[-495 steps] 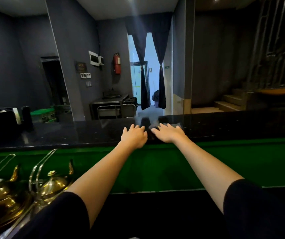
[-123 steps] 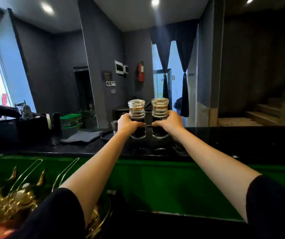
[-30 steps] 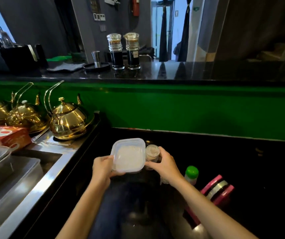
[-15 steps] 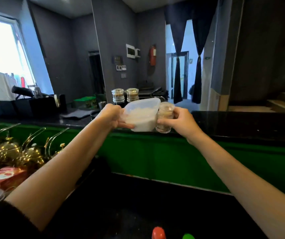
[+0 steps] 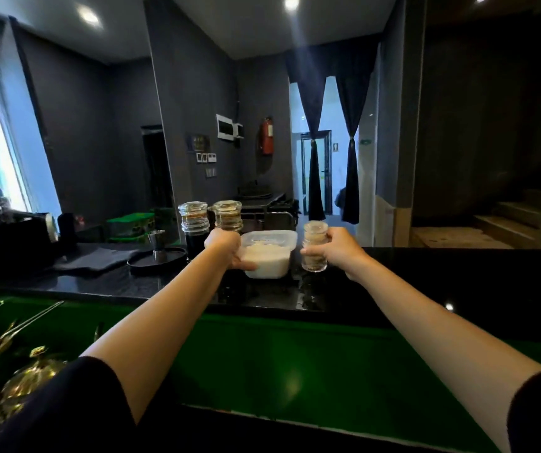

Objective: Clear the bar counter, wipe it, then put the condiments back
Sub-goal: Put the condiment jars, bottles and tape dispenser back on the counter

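Both arms reach out over the black bar counter (image 5: pixel 426 282). My left hand (image 5: pixel 226 250) grips the left side of a clear plastic tub (image 5: pixel 269 256) of white grains, which rests on the counter. My right hand (image 5: pixel 337 251) holds a small glass shaker jar (image 5: pixel 314 250) upright, its base at the counter surface, just right of the tub. Two glass bottles of dark sauce stand behind my left hand: one (image 5: pixel 194 228) in full view, the other (image 5: pixel 228 215) partly hidden by my hand.
A round black tray (image 5: pixel 156 261) with a metal jigger (image 5: pixel 157 241) sits left of the bottles. A folded dark cloth (image 5: pixel 99 258) lies beside the tray. A black box (image 5: pixel 10 240) stands at the far left. Gold kettles (image 5: pixel 7 387) sit below the green counter front (image 5: pixel 295 371).
The tub and shaker jar, lifted from the lower shelf a second ago, have moved forward and down onto the bar counter beside the two sauce bottles. They now stand a little apart.
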